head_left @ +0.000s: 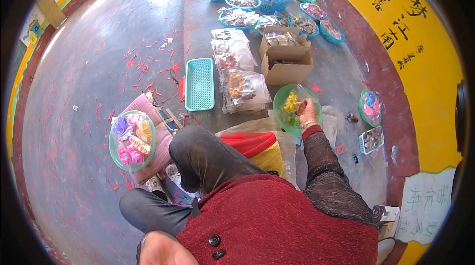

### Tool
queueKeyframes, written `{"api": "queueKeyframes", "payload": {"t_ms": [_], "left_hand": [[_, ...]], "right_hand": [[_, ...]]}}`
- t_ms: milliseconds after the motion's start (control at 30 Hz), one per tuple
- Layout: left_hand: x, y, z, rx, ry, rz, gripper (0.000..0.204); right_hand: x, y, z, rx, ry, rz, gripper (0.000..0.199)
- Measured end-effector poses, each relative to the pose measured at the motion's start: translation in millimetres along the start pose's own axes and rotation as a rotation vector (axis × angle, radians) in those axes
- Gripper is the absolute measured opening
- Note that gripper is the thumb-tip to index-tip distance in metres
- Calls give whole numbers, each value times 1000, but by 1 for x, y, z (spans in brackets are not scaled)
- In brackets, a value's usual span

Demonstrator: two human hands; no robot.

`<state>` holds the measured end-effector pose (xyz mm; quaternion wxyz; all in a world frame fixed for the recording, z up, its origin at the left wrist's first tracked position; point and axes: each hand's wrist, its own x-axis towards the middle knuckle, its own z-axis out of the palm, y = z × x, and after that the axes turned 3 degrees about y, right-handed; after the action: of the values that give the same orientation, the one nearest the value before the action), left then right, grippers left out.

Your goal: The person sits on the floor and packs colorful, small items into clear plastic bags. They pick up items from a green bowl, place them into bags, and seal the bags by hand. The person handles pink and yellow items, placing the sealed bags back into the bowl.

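My right hand (307, 110) reaches into a round green basin (282, 127) on the floor, its fingers closed together. They touch the edge of some small yellow pieces (291, 102) with clear plastic around them. What the fingertips grip is too small to make out. Green pieces (293, 119) lie lower in the same basin. At the bottom edge, close to the camera, is my left hand (166, 251); its palm side shows and the fingers are out of sight. Left of my knees, a green basin (113, 150) of bagged pink, purple and orange items rests on a pink cushion (159, 149).
Ahead are an oblong turquoise basket (188, 83), stacked clear packets (246, 87) and an opened cardboard box (292, 76). Several filled basins (242, 26) stand behind. On the right are a small basin (362, 111) and a white basket (363, 147). Red scraps (144, 68) litter the floor.
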<state>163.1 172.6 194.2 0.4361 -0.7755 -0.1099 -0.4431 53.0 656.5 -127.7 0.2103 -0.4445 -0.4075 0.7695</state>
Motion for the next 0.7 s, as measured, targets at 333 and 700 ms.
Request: {"api": "queueKeyframes", "payload": {"t_ms": [333, 700], "left_hand": [[-110, 63, -11, 253, 953, -2188, 40], [-123, 108, -19, 10, 1333, -1993, 33]], "right_hand": [[-216, -20, 121, -46, -972, 247, 14], [-361, 43, 178, -372, -1534, 138, 20]]}}
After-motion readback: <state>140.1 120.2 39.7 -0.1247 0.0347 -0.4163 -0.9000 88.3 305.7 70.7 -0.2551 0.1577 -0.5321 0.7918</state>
